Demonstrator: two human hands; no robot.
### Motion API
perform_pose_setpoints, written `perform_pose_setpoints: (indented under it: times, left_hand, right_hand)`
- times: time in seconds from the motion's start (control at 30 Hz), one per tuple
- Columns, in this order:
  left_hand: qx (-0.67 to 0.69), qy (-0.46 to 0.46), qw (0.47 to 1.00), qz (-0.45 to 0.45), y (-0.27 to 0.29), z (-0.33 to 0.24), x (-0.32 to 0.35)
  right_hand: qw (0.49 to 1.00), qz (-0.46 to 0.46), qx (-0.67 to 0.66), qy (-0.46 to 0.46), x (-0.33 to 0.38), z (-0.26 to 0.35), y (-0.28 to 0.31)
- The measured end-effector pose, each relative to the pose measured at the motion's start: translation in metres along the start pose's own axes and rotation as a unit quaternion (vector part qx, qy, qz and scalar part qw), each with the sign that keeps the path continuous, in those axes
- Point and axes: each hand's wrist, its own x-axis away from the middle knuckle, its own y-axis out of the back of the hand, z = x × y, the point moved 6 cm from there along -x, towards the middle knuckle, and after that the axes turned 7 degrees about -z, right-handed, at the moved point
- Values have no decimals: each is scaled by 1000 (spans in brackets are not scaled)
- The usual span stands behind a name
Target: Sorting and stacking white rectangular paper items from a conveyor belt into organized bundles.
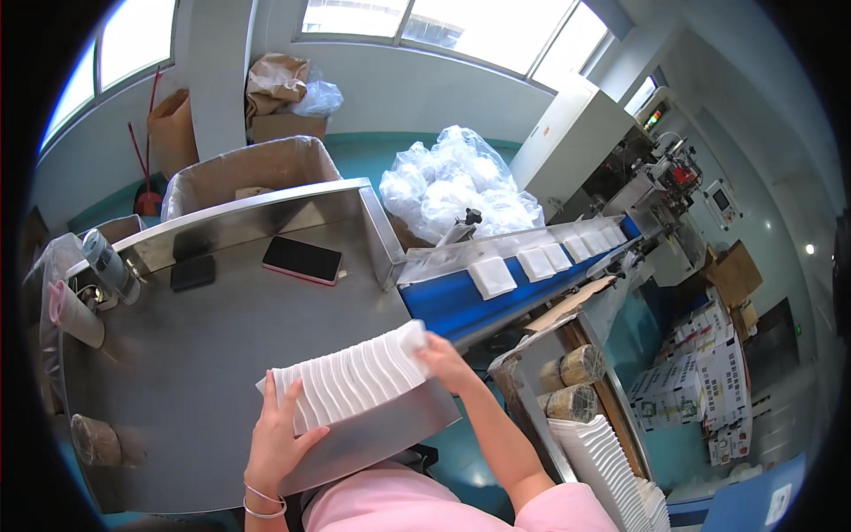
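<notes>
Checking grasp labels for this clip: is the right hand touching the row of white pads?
Touching. The head view shows the right hand with its fingers pressed against the right end of the row of white pads, no gap visible.

Brushed metal table (204, 355); matt white fibrous pads (355, 381); glossy phone (301, 260).

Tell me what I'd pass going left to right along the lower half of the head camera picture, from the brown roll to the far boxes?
Brown tape roll → left hand → row of white pads → right hand → two brown rolls → stacked printed boxes.
</notes>
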Motion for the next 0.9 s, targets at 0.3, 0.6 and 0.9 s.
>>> perform_pose_setpoints:
  times: [0.3, 0.6, 0.9]
  left_hand:
    - [6, 11, 1000, 12, -9, -3, 0]
    - [19, 7, 1000, 9, -10, -5, 0]
    - [-120, -113, 986, -1, -23, -39, -22]
  right_hand:
    - [998, 13, 58, -19, 5, 15, -16]
    - [960, -173, -204, -78, -7, -14, 21]
    - [992, -1, 102, 80, 3, 26, -29]
